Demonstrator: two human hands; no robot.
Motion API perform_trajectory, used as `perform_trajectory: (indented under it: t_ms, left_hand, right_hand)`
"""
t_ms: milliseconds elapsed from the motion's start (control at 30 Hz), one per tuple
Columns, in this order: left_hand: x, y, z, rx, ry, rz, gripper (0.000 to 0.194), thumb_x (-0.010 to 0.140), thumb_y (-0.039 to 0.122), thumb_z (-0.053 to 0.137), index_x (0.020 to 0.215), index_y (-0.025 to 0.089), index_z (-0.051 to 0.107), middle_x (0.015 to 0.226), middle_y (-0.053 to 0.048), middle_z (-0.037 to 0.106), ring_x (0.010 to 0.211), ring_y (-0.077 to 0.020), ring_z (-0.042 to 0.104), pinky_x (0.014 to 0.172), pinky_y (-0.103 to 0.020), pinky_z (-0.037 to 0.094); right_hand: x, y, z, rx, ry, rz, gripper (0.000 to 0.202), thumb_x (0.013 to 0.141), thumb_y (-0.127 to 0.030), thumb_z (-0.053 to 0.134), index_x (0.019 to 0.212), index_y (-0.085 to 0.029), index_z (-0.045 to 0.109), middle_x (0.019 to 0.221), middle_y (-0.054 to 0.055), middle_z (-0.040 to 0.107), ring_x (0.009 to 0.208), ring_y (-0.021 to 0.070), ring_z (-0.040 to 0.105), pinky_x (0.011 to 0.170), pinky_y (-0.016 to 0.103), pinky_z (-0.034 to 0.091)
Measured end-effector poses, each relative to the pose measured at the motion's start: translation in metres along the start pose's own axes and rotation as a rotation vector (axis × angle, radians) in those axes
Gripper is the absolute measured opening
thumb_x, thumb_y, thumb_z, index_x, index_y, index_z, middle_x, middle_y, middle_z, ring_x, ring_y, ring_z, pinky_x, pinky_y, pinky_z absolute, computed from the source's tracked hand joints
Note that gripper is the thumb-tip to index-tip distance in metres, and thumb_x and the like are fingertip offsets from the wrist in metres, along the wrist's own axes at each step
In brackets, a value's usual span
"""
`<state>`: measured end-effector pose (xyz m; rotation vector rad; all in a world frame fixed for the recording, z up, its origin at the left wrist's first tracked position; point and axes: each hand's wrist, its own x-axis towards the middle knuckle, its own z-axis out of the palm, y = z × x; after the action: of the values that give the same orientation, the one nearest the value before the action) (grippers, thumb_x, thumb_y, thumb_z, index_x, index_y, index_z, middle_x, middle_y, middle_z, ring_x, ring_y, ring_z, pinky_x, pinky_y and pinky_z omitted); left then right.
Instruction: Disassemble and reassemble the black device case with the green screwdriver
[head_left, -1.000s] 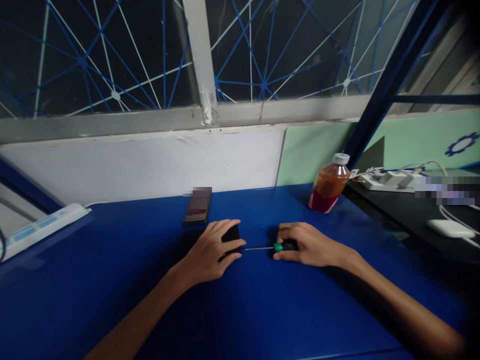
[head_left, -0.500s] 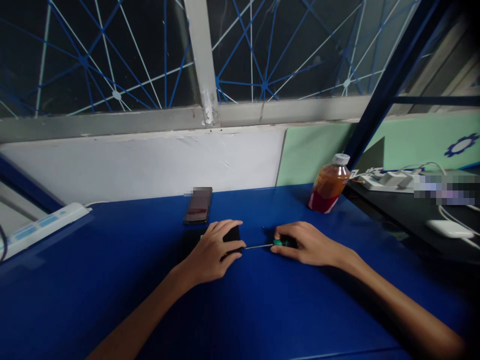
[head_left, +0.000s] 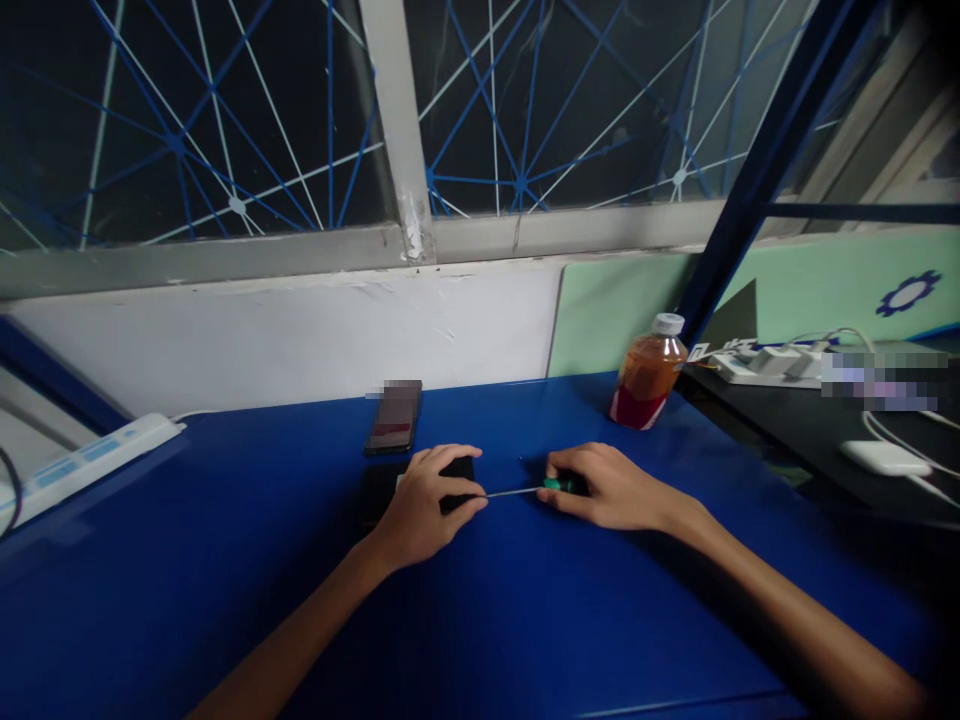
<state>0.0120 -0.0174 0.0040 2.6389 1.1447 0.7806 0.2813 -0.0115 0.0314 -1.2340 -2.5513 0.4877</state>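
My left hand (head_left: 429,505) rests over a dark, box-shaped object (head_left: 459,470) on the blue table, its fingers curled around the right side. Much of that object is hidden under the palm, so its kind cannot be made out. The thumb and index finger close together at the object's right edge, by the tip of a screwdriver (head_left: 514,491). Gripped by its green and black handle, the screwdriver lies nearly level in my right hand (head_left: 604,487), its thin metal shaft pointing left. Whether the tip touches the object or only the fingertips is hidden.
A phone (head_left: 394,418) lies behind my left hand. Toward the back right stands a bottle of orange-brown drink (head_left: 649,372). A white power strip (head_left: 90,465) runs along the left edge; another power strip (head_left: 780,365), cables and a white adapter (head_left: 885,458) sit on the dark right-hand surface.
My left thumb and index finger have drawn closer together at the screwdriver tip. The right hand keeps its hold on the handle with hardly any movement. The whole view has shifted slightly.
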Motion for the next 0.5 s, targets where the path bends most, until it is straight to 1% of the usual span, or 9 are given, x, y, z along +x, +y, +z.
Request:
perform_trajectory:
  t_ms: [133, 233, 367, 500]
  left_hand:
    - [0.008, 0.003, -0.004, 0.021, 0.050, 0.002, 0.014, 0.087, 0.026, 0.059, 0.086, 0.028, 0.073, 0.123, -0.002, 0.058, 0.116, -0.0251, 0.051, 0.097, -0.049, 0.039]
    - [0.020, 0.006, -0.003, 0.058, 0.010, 0.017, 0.013, 0.085, 0.024, 0.060, 0.085, 0.027, 0.073, 0.120, -0.002, 0.060, 0.114, -0.0253, 0.051, 0.097, -0.049, 0.038]
    - [0.043, 0.010, 0.007, 0.100, -0.071, 0.042, 0.018, 0.085, 0.018, 0.058, 0.092, 0.028, 0.072, 0.118, -0.002, 0.061, 0.112, -0.0244, 0.052, 0.094, -0.048, 0.037]
    - [0.060, 0.012, 0.022, 0.115, -0.095, 0.057, 0.019, 0.086, 0.019, 0.056, 0.095, 0.028, 0.071, 0.118, -0.003, 0.060, 0.112, -0.0246, 0.052, 0.093, -0.048, 0.037]
  right_hand:
    - [-0.002, 0.004, -0.012, -0.004, 0.029, 0.030, 0.027, 0.086, -0.042, 0.052, 0.077, -0.018, 0.061, 0.064, 0.000, 0.060, 0.056, 0.0120, 0.049, 0.055, 0.026, 0.031]
    - [-0.004, 0.013, -0.020, -0.020, 0.092, 0.081, 0.032, 0.087, -0.045, 0.048, 0.074, -0.018, 0.060, 0.062, 0.000, 0.058, 0.053, 0.0116, 0.048, 0.053, 0.025, 0.029]
    - [-0.004, 0.030, -0.020, -0.136, 0.180, 0.152, 0.031, 0.087, -0.043, 0.048, 0.074, -0.017, 0.059, 0.062, 0.002, 0.060, 0.056, 0.0133, 0.052, 0.054, 0.026, 0.031]
    - [-0.002, 0.042, -0.016, -0.233, 0.180, 0.212, 0.030, 0.087, -0.043, 0.048, 0.075, -0.018, 0.061, 0.067, 0.004, 0.065, 0.062, 0.0167, 0.058, 0.054, 0.026, 0.030]
